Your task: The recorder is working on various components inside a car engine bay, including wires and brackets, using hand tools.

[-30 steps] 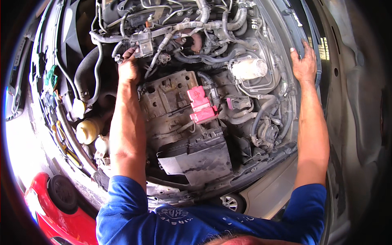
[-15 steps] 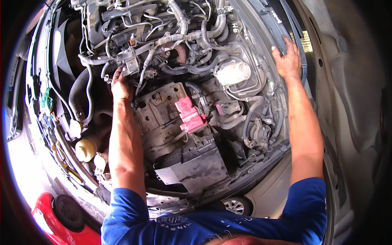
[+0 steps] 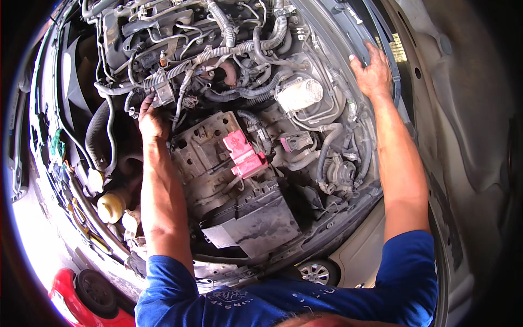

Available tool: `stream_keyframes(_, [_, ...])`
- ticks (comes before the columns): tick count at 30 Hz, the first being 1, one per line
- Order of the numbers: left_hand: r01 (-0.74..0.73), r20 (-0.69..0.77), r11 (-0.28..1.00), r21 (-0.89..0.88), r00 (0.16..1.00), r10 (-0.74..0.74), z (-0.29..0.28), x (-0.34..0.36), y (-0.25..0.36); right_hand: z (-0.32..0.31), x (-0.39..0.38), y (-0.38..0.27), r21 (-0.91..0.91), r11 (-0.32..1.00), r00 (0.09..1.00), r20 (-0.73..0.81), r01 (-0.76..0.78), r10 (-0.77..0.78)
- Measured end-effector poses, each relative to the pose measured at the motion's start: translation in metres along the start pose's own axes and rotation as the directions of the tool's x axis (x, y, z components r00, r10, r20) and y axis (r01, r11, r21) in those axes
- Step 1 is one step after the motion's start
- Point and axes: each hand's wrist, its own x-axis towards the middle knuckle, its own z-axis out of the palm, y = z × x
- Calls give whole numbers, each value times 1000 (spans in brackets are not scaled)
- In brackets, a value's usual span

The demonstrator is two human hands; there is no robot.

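Observation:
Reaching into a car's engine bay, my left hand [image 3: 153, 122] has its fingers bent together at the lower corner of a grey metal bracket [image 3: 162, 95], just below a ribbed wiring conduit [image 3: 180, 68]. The fingertips are partly hidden there. My right hand [image 3: 375, 73] rests on the dark panel [image 3: 348, 41] along the bay's right edge, thumb and fingers apart, holding nothing. Between my forearms lie a bare, dusty battery tray [image 3: 204, 139], a red plastic terminal cover [image 3: 245, 155] and a dusty black box-shaped cover [image 3: 253, 220].
A white-topped cylindrical reservoir [image 3: 299, 95] stands right of centre among hoses. The engine [image 3: 163, 32] fills the far side. A yellowish reservoir cap [image 3: 110, 207] is left of my left forearm. The raised hood [image 3: 463, 109] borders the right; a red car [image 3: 68, 297] stands at lower left.
The view has shifted slightly, so the engine bay appears a little further left and up. My left hand stays at the bracket, and my right hand stays on the edge panel.

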Motion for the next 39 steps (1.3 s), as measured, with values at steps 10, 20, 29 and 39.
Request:
stream_keyframes(10, [40,25,997,-59,999,-39,4,-4,5,4,0,5,18,999,999,-40,32,-31])
stream_keyframes(20, [52,-65,997,-65,996,-56,8,-4,3,7,1,7,14,999,999,-20,38,-38])
stream_keyframes(29, [80,-19,996,-41,997,-80,9,-6,4,7,2,9,4,1000,1000,8,27,-27])
stream_keyframes(39, [28,-48,998,-50,998,-30,10,-6,2,7,2,9,-6,1000,1000,5,18,-18])
